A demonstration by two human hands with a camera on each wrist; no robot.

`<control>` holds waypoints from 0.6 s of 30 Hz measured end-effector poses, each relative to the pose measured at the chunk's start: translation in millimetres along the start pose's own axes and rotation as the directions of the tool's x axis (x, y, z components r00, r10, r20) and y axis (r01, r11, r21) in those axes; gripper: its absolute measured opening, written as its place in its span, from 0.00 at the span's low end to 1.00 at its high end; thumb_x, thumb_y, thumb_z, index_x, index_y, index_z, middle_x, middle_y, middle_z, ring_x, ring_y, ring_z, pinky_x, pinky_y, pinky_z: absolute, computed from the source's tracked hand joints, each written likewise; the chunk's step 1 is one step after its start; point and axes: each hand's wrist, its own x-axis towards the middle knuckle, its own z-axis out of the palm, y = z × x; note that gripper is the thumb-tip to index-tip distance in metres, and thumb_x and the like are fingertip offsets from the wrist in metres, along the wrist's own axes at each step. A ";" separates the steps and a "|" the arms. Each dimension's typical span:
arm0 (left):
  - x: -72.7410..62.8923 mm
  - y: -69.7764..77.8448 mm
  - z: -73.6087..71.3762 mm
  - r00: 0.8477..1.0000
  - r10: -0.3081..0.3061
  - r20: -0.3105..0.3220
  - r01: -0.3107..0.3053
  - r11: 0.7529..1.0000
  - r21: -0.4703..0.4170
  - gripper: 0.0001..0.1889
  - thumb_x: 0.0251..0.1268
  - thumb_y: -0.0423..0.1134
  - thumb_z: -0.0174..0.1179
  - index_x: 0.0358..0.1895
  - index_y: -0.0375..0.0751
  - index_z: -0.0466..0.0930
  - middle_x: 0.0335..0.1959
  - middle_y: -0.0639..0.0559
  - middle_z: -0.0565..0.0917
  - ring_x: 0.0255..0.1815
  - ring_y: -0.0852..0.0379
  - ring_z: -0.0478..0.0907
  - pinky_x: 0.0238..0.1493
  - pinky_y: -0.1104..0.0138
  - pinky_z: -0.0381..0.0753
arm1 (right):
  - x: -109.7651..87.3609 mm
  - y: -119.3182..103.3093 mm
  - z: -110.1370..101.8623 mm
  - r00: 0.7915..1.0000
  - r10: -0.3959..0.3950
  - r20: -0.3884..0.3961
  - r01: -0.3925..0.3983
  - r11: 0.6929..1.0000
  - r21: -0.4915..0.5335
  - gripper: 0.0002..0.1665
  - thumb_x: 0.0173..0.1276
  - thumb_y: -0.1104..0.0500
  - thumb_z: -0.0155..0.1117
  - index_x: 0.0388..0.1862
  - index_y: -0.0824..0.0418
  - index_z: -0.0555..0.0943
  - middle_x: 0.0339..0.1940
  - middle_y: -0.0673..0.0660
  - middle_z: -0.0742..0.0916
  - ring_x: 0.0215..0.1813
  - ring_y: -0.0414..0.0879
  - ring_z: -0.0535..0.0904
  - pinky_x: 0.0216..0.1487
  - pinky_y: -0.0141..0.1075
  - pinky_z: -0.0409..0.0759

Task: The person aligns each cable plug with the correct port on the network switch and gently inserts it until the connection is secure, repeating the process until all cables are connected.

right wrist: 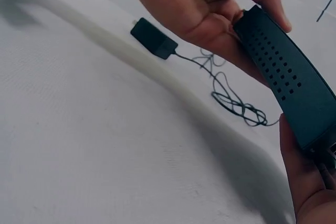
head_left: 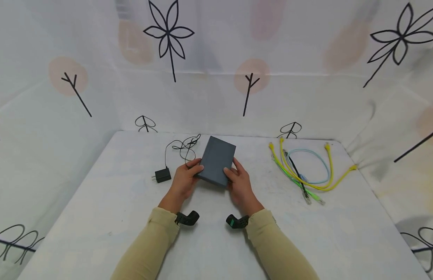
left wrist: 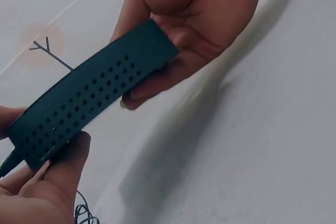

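Both hands hold up a flat, dark grey network switch (head_left: 218, 161) above the table, tilted. My left hand (head_left: 184, 181) grips its left edge, thumb on top and fingers underneath. On the opposite edge, my right hand (head_left: 240, 186) grips it the same way. Rows of small vent holes line the side of the switch (left wrist: 79, 95) in the left wrist view. A dark cord end (left wrist: 11, 162) shows at its lower left corner there. To the left lies a black power adapter (head_left: 163, 175), its thin cord (head_left: 165, 153) running loosely coiled to behind the switch.
On the right of the white table (head_left: 107, 217) lies a loose group of network cables: yellow cables (head_left: 342, 179), a light blue cable (head_left: 312, 152), a black cable (head_left: 297, 174) and a green cable (head_left: 316, 196). Patterned white cloth (head_left: 209, 97) hangs behind and at the sides.
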 end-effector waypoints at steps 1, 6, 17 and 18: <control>0.4 -0.2 -0.7 1.000 -0.001 0.006 0.001 1.000 0.008 0.23 0.68 0.28 0.56 0.66 0.33 0.71 0.64 0.39 0.72 0.52 0.59 0.79 0.47 0.71 0.80 | -0.2 -0.7 -0.9 1.000 -0.007 -0.005 0.007 1.000 0.002 0.43 0.71 0.59 0.61 0.79 0.45 0.54 0.72 0.62 0.70 0.68 0.51 0.70 0.54 0.36 0.78; 3.0 -3.8 -3.8 1.000 -0.020 0.023 0.019 0.999 0.047 0.22 0.67 0.30 0.58 0.64 0.32 0.73 0.55 0.45 0.79 0.45 0.63 0.80 0.44 0.73 0.80 | 0.8 -2.5 -6.4 0.999 -0.029 -0.027 0.030 1.000 0.008 0.40 0.70 0.60 0.62 0.77 0.48 0.59 0.70 0.62 0.73 0.67 0.49 0.72 0.52 0.33 0.79; 9.9 -16.4 -6.3 0.993 -0.115 -0.009 0.115 0.979 0.167 0.20 0.64 0.33 0.62 0.59 0.33 0.78 0.57 0.40 0.80 0.47 0.60 0.81 0.46 0.70 0.80 | 4.0 -10.3 -16.0 0.993 -0.074 -0.094 0.041 0.951 -0.307 0.32 0.70 0.56 0.62 0.72 0.58 0.68 0.66 0.62 0.78 0.68 0.51 0.74 0.66 0.47 0.72; 9.9 -17.3 -5.5 0.993 -0.121 -0.007 0.120 0.977 0.178 0.20 0.64 0.32 0.62 0.59 0.32 0.78 0.57 0.40 0.80 0.47 0.60 0.82 0.46 0.69 0.81 | 3.8 -11.4 -16.9 0.990 -0.089 -0.106 0.045 0.930 -0.364 0.31 0.71 0.54 0.62 0.71 0.58 0.69 0.66 0.61 0.78 0.68 0.51 0.73 0.67 0.46 0.71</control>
